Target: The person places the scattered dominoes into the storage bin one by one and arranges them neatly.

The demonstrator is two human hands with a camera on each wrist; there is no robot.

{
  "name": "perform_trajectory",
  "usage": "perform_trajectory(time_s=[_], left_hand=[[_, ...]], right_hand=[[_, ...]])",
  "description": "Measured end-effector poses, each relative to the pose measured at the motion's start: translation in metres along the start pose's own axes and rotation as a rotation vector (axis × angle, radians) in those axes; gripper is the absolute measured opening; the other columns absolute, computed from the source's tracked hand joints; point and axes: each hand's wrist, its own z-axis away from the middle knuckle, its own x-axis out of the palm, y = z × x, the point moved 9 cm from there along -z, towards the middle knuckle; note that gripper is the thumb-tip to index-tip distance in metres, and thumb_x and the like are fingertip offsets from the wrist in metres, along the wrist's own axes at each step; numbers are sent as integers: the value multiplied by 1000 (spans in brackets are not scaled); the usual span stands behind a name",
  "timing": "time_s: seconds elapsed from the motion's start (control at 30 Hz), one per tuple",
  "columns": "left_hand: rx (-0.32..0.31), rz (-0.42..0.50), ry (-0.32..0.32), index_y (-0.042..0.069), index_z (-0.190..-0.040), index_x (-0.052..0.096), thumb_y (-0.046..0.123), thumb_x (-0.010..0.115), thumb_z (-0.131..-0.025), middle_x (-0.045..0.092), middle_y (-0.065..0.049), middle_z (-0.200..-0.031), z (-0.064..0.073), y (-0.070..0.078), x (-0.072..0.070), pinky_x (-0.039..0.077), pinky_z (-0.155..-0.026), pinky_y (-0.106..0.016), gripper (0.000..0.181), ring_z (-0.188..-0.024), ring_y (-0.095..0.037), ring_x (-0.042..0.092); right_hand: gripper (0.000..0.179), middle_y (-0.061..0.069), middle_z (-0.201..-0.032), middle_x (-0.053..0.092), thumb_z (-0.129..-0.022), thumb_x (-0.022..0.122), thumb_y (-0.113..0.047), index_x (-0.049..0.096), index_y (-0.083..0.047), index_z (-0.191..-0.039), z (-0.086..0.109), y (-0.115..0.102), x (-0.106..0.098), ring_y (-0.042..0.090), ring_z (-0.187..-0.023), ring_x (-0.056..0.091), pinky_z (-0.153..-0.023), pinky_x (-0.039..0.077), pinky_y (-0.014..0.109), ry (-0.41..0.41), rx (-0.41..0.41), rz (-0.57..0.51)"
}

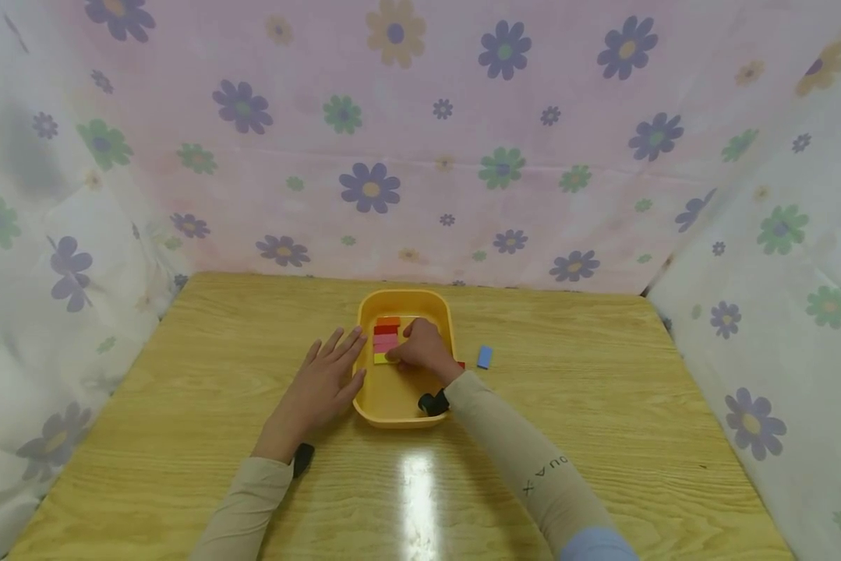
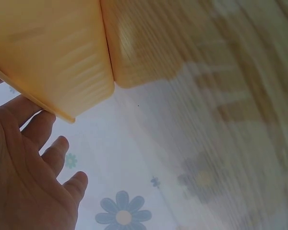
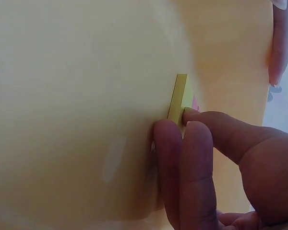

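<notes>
Yellow block: inside the yellow tray, left of its middle, at the near end of a row of coloured blocks; long axis sideways, across the tray's length.
Right hand: nearer of the two to the yellow block; reaching in over the tray's right side, pinching the block's right end between thumb and fingertips, leaving the other end free to the left.
Row beyond yellow: pink next, then the red block, then the orange block farthest; laid side by side, parallel to the yellow block.
Count in row: yellow, one; red, one; orange, one; pink, one or two, cannot tell.
Left hand: grasping nothing; fingers extended and spread against the tray's left rim.
Right of tray: one blue block on the wooden table, long axis roughly away from the body; one red piece just beside the rim, partly hidden by the right wrist.
Other counts: tray, one; table, one; hands, two; black devices, two, one at each wrist.
Backdrop: flowered cloth behind and at both sides.
</notes>
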Motion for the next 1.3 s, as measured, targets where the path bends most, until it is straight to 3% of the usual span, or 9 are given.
perform_trajectory(time_s=[0.23, 0.33, 0.47, 0.63, 0.77, 0.9, 1.03, 1.17, 1.3], left_hand=[[3, -8, -1, 7, -158, 37, 32, 53, -105, 32, -7, -165, -2, 0, -1, 17, -122, -64, 61, -154, -37, 24], [0, -7, -6, 8, -158, 37, 32, 52, -105, 32, -7, -165, -2, -1, 0, 17, -122, -65, 60, -154, -37, 23], [-7, -4, -9, 8, -158, 36, 33, 52, -105, 32, -8, -165, -2, -2, 0, 17, -122, -65, 61, -155, -36, 22], [-20, 4, -23, 10, -159, 35, 35, 52, -106, 30, -5, -166, -1, -2, 1, 15, -123, -63, 61, -156, -33, 20], [-20, 9, -26, 11, -160, 34, 35, 52, -106, 30, -5, -166, 0, -2, 2, 14, -124, -63, 62, -156, -33, 19], [-17, 21, -17, 10, -159, 35, 34, 53, -105, 31, -6, -166, 0, -1, 0, 14, -123, -63, 62, -156, -34, 20], [-8, 24, -2, 8, -158, 36, 32, 54, -105, 32, -7, -165, 1, 2, -2, 15, -123, -64, 61, -155, -35, 22], [6, 13, 15, 7, -158, 37, 32, 53, -105, 33, -8, -165, 1, 4, -4, 17, -122, -64, 61, -155, -36, 23], [8, 5, 21, 7, -158, 38, 32, 53, -105, 34, -8, -164, 0, 3, -4, 18, -122, -64, 60, -154, -36, 24]], right_hand=[[32, 7, -57, 66, -88, 80, -21, 64, 7, -92, -5, -1, -3, 18, -53, 65, -53, 45, 24, -14, 4, 26], [36, 7, -61, 68, -91, 77, -23, 66, 9, -102, -5, -2, -7, 17, -54, 66, -54, 49, 24, -35, 21, 20], [49, 12, -83, 74, -94, 73, -25, 59, 6, -129, 5, -8, -20, 19, -66, 73, -74, 62, 31, -58, 27, -46], [45, 22, -110, 72, -98, 69, -26, 59, 3, -131, 20, -11, -41, 31, -88, 75, -82, 62, 42, -61, -14, -176], [37, 27, -115, 69, -101, 65, -24, 63, 2, -127, 26, -11, -61, 42, -98, 71, -80, 63, 42, 21, -109, -276], [29, 32, -111, 67, -103, 62, -18, 67, 4, -121, 28, -4, -85, 49, -95, 68, -67, 62, 29, 180, -260, -410], [28, 32, -103, 67, -104, 59, -17, 67, 7, -117, 32, 19, -103, 36, -79, 69, -59, 58, 23, 299, -346, -524], [28, 27, -98, 67, -105, 59, -22, 68, 3, -112, 35, 51, -114, 23, -72, 68, -59, 59, 25, 353, -329, -584], [27, 24, -97, 67, -104, 60, -24, 69, 1, -111, 38, 79, -118, 20, -70, 67, -58, 59, 25, 383, -277, -606]])
